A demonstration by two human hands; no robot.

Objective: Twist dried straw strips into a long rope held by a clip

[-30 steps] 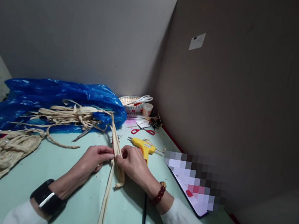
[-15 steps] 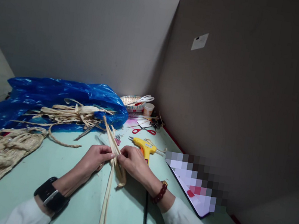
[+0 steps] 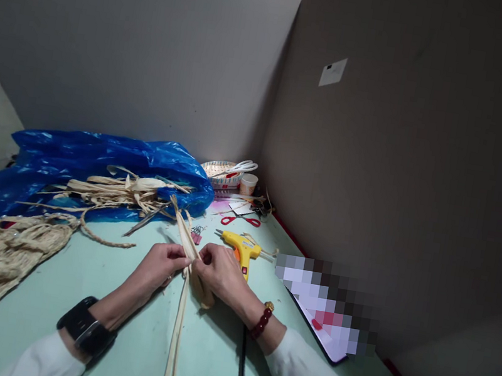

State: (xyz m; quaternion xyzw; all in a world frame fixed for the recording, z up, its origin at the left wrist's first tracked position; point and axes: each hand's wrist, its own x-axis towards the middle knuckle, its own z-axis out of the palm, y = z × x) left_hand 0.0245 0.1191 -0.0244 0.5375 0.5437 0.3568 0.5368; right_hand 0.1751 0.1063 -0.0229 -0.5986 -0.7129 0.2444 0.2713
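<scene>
both hands [image 3: 191, 267] pinch straw strips [image 3: 177, 322]; basket [image 3: 220, 172] holds scissors [image 3: 240, 166].

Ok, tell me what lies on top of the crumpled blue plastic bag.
A bundle of pale dried straw strips lies across the front of the blue bag. Its inside and whatever is beneath are covered.

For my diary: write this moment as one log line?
left hand: pinching straw strips | right hand: pinching same strips | nearby: yellow glue gun
</scene>
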